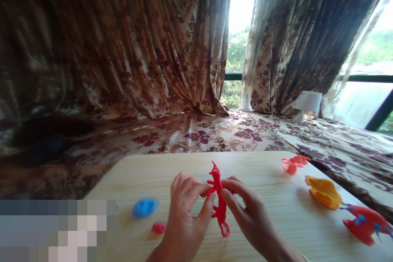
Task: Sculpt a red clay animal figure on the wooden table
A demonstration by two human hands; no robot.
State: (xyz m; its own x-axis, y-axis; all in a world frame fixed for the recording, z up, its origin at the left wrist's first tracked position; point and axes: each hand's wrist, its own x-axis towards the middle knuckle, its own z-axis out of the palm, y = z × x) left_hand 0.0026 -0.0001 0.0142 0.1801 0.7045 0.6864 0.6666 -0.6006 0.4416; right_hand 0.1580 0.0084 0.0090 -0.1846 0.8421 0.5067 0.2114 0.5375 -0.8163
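Both my hands pinch a thin red clay figure (218, 200) over a light wooden table (264, 180). My left hand (184, 217) grips its left side with thumb and forefinger. My right hand (245, 213) pinches its right side, fingers curled. The figure stands roughly upright, with spiky bits at the top and a loop at the bottom.
A blue clay lump (144, 208) and a small red lump (158, 227) lie left of my hands. To the right lie an orange-pink piece (294, 163), a yellow-orange piece (324, 191) and a red-and-blue piece (365, 223). Floral cloth, curtains and a white lamp (307, 104) are behind.
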